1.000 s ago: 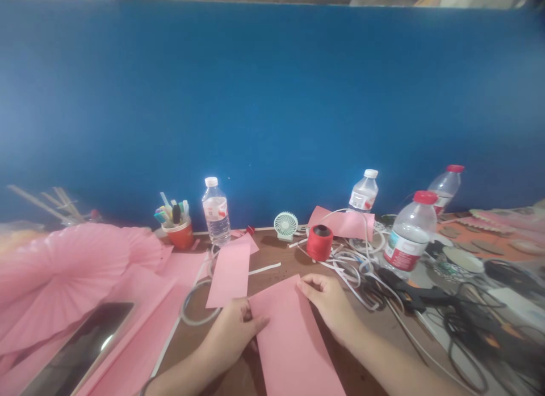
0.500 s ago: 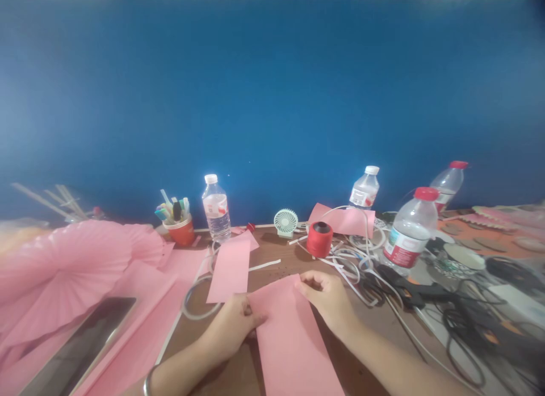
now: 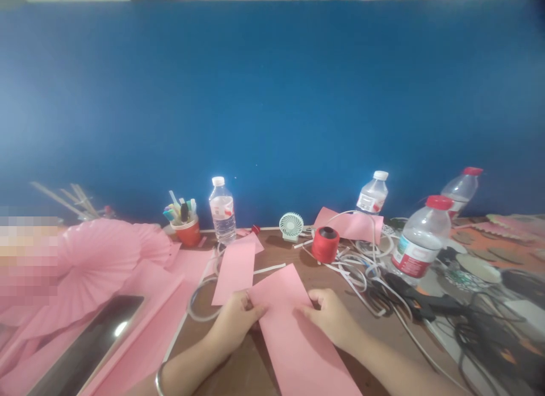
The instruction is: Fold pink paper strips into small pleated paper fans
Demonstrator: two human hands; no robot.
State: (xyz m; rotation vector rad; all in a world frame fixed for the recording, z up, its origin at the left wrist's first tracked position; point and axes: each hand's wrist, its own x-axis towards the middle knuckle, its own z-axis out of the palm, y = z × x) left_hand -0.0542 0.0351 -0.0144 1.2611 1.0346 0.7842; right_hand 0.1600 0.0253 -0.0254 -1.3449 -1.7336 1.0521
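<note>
A long pink paper strip point(image 3: 293, 333) extends from the middle of the table down past the bottom edge of the view. My left hand point(image 3: 238, 322) pinches its left edge, with the thumb on top and the other fingers underneath. On the opposite edge, my right hand point(image 3: 327, 316) grips the paper the same way, a little below its far end. The far corner of the strip points away from me. Just beyond my left hand lies a shorter pink strip point(image 3: 234, 274), flat on the brown table point(image 3: 204, 347).
Pleated pink fans point(image 3: 97, 259) and a dark phone point(image 3: 89, 345) lie left. Behind stand a pen cup point(image 3: 187, 232), water bottle point(image 3: 223, 214) and small fan point(image 3: 291, 226). Right are a red round object point(image 3: 325, 245), tangled cables point(image 3: 361, 271) and a red-capped bottle point(image 3: 419, 242).
My right hand has slid from the strip's far right corner down along its right edge. My left hand keeps its hold. The view has shifted slightly, moving the scene rightward.
</note>
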